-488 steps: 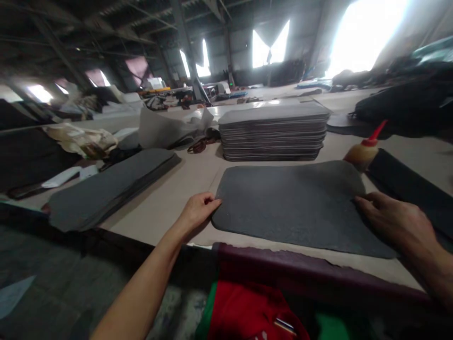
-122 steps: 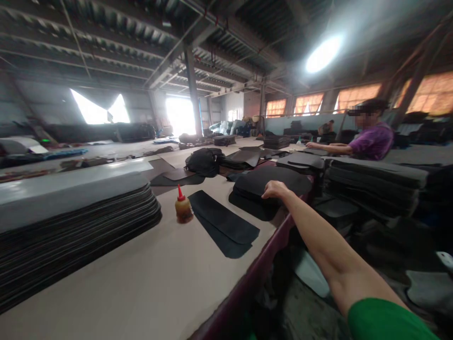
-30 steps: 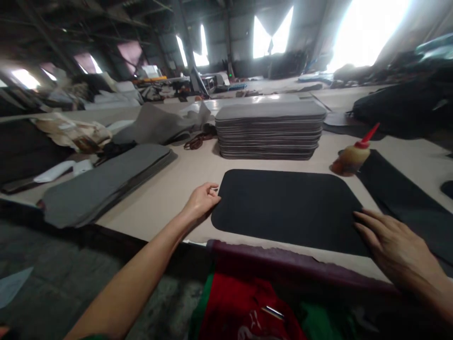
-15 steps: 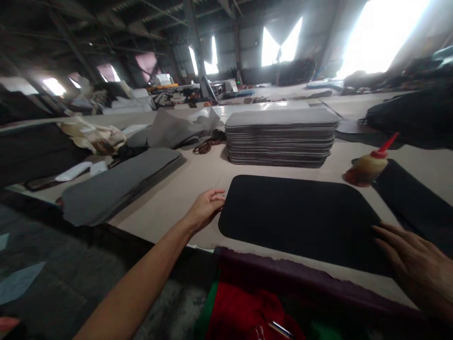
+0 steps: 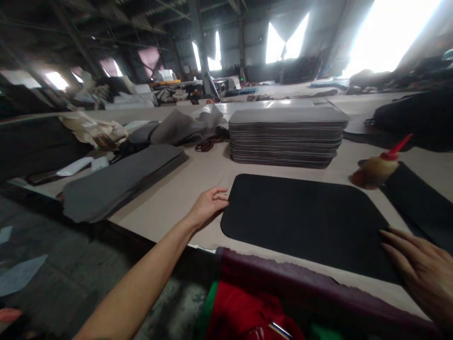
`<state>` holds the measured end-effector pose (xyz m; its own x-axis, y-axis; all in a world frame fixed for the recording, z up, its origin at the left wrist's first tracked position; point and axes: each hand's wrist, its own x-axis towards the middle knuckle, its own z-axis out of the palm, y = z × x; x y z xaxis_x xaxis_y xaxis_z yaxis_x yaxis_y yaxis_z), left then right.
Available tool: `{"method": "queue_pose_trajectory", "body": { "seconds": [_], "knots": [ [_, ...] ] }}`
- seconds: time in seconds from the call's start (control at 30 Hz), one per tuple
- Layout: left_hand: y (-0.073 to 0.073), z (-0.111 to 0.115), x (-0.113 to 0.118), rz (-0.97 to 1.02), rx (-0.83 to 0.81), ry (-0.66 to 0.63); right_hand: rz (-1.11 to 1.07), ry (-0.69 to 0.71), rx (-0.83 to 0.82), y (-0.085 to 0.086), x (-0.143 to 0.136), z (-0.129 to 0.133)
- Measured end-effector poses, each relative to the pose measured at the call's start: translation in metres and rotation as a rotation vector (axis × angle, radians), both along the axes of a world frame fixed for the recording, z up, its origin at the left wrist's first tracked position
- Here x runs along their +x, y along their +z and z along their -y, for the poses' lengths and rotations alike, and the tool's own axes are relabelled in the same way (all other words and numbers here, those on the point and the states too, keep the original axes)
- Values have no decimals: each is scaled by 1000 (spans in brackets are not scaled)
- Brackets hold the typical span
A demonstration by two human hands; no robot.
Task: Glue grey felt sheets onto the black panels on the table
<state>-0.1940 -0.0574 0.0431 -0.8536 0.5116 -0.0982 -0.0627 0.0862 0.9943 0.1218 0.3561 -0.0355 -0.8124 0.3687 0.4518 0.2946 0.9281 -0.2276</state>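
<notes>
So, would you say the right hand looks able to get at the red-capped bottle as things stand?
Probably yes: the red-capped bottle sits beyond the right hand, and nothing tall stands between them; only the flat black sheet lies at its fingers.

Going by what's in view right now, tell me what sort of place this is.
Probably a workshop or factory floor that cuts or assembles sheet material: a tall stack of matching grey sheets, a squeeze bottle with a red nozzle, and long work tables under exposed roof beams.
</notes>
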Motion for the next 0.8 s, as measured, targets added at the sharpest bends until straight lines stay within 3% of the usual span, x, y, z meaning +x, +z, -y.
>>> {"method": "queue_pose_trajectory", "body": {
  "seconds": [0.13, 0.23, 0.3, 0.4, 0.6, 0.67, 0.8],
  "knots": [
    [-1, -2, 0, -120, -100, 43, 66, -25, 143, 8, -2, 12],
    [5, -7, 5, -294, -173, 130, 30, -83, 123, 16, -6, 24],
    [11, -16, 16, -510, -269, 123, -3, -121, 86, 20, -9, 30],
    [17, -43, 50, -787, -352, -98, -32, -157, -11, 24, -10, 35],
    [13, -118, 128, -1017, -197, -727, -171, -195, -312, 32, -4, 38],
    [10, -135, 140, -1073, -188, -825, -229, -222, -391, 35, -1, 39],
    [1, -151, 144, -1076, -206, -819, -262, -244, -573, 47, -4, 38]
  ]
}}
